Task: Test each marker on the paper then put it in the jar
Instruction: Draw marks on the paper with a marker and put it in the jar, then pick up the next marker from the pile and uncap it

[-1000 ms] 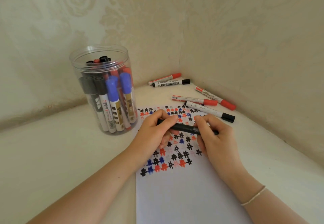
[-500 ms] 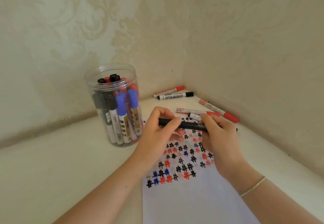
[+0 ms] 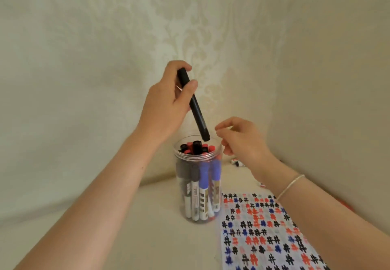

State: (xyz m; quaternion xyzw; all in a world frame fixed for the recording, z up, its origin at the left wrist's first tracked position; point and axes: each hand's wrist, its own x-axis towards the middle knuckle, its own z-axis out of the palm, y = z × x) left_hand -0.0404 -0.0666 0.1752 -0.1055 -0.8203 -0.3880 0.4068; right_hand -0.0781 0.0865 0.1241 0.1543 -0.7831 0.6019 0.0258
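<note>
Left hand (image 3: 168,102) pinching the black marker (image 3: 195,109) up high, tip angled down just over the jar (image 3: 198,185) mouth — probably lining up the drop. Right hand (image 3: 242,141) empty, fingers loosely curled beside the rim — maybe steadying. Paper (image 3: 268,233) flat on the bench (image 3: 105,238).

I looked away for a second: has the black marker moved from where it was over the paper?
Yes. The black marker, gripped by the left hand, now hangs tilted over the jar, left of the paper.

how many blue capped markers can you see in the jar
2, side by side at the front of the jar: one left, one right, caps up. Others may be hidden behind the packed markers.
</note>
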